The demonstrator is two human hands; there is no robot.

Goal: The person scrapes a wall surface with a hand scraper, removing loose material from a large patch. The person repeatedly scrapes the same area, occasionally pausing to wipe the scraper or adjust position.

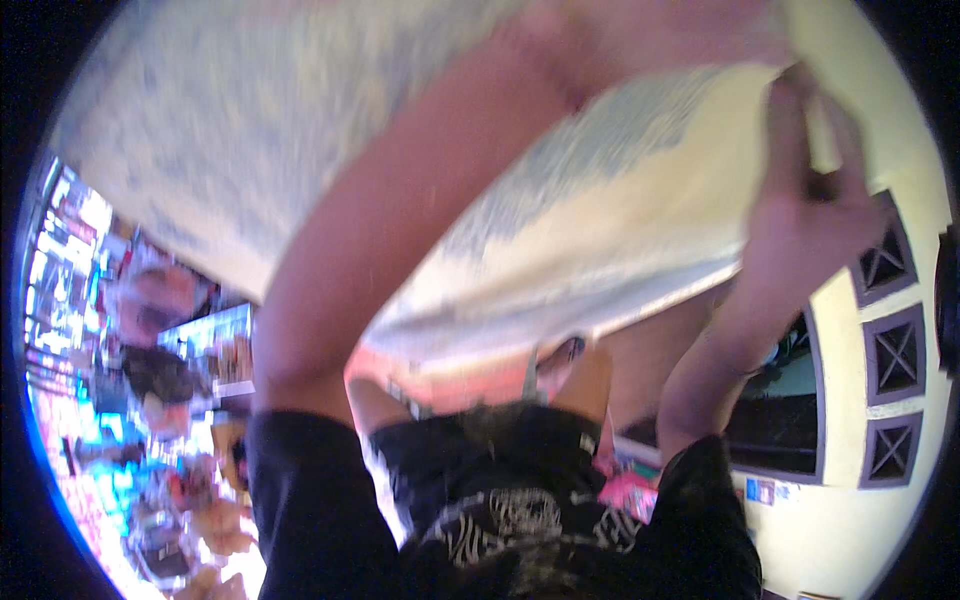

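A large pale sheet (600,195) mottled with grey-blue patches spreads across the upper view, its lower edge looking creased. Whether it is cloth or something stiffer I cannot make out. Both my arms reach up in front of it. My left hand (665,40) is at the top edge of the view, over the sheet; motion smears it and its fingers do not show clearly. Close by, my right hand (815,215) is at the sheet's right side. Its fingers point up, bent and drawn together at the tips in a pinch. What lies between those fingertips is too blurred to name.
On the right, a cream wall (840,530) holds dark-framed vents (885,350) with crossed bars and a dark window opening (785,405). Blurred goods and a glass-like case (225,330) crowd the left. Below are my legs, a reddish floor (470,378) and something pink (628,495).
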